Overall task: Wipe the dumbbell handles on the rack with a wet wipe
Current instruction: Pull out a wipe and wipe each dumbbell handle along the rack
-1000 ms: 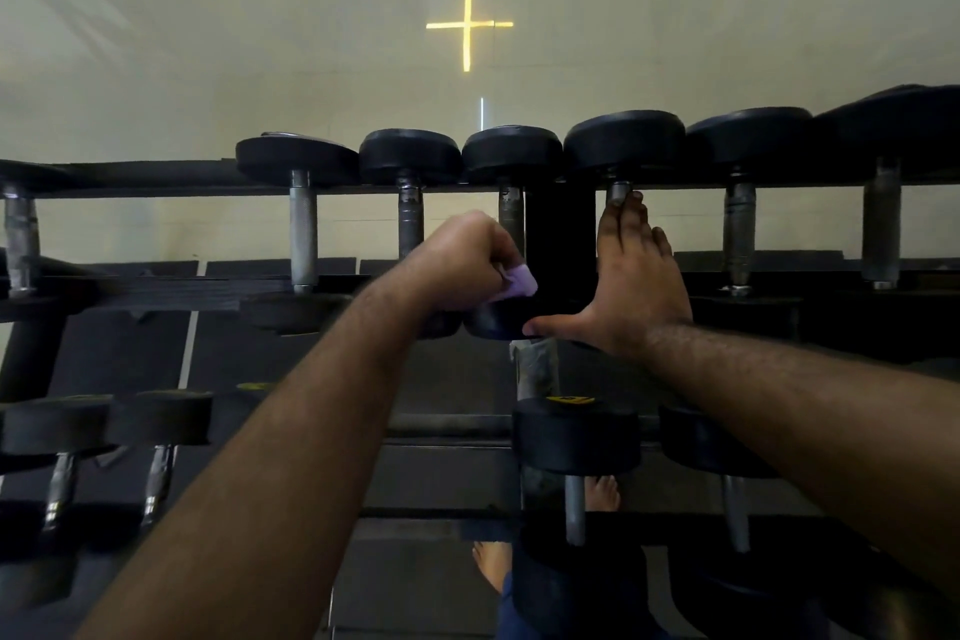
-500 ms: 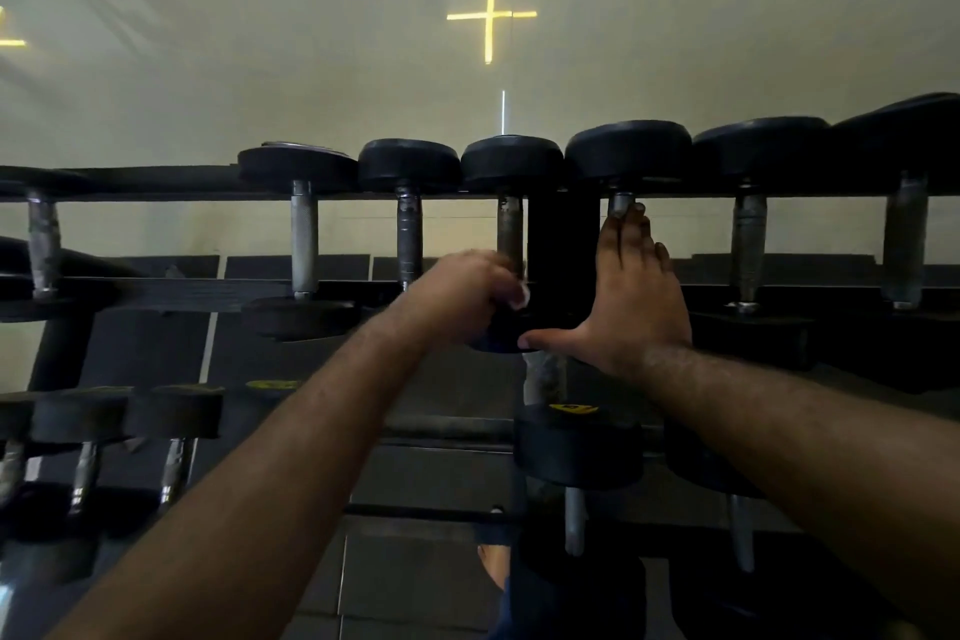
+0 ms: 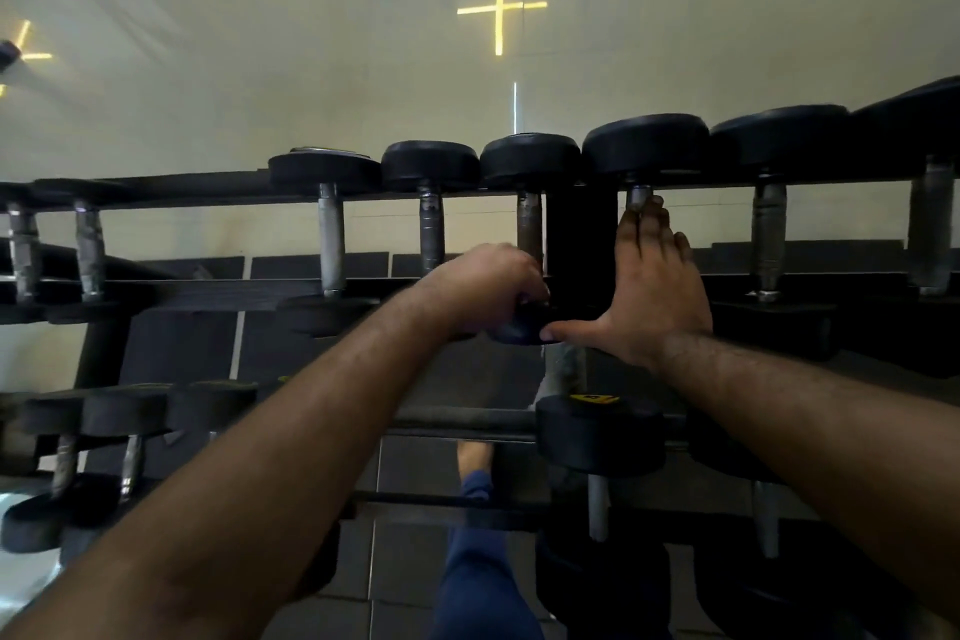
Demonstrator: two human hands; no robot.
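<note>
Black dumbbells stand in a row on the top tier of the rack (image 3: 182,187), steel handles upright in my view. My left hand (image 3: 483,286) is curled into a fist at the lower end of one worn dumbbell handle (image 3: 530,224), beside the black upright post. The wet wipe is hidden inside that fist. My right hand (image 3: 654,291) lies flat with straight fingers along the neighbouring dumbbell, thumb spread left, fingertips touching its handle (image 3: 638,197).
More dumbbell handles stand to the left (image 3: 331,234) (image 3: 431,229) and to the right (image 3: 769,234). A lower tier holds further dumbbells (image 3: 597,431). My leg in blue trousers and a bare foot (image 3: 475,535) show below on the tiled floor.
The lilac wipe that stuck out of my left fist a second ago has slipped out of sight as the fist closed in on the handle's base. My right hand stays flat in place.
</note>
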